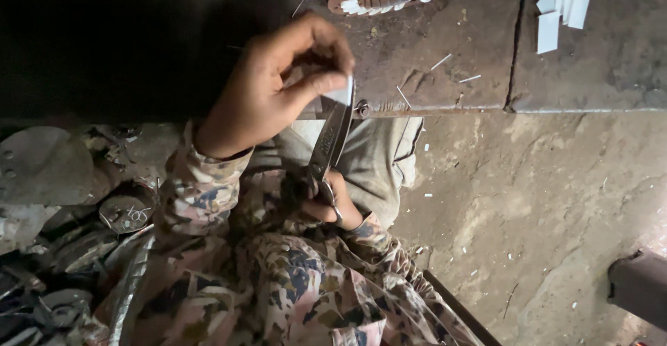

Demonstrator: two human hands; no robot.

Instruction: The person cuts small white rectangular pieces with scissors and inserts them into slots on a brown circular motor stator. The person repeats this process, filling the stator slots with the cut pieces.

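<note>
Above the lap, the left hand (pixel 267 92) pinches a small white thin strip (pixel 340 92) between clamped fingers, feeding long metal shears (pixel 332 141) gripped by the right hand (pixel 330 203); light, flimsy, best held near its edge.

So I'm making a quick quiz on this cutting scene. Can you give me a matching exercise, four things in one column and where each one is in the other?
Things:
1. small white piece
2. shears
3. stack of white strips
4. round metal discs

Places:
A. far right on the metal bench top
B. pinched in the left hand
C. piled at the lower left
D. handles gripped by the right hand, blades up at the white piece

Pairs: 1-B, 2-D, 3-A, 4-C
</note>
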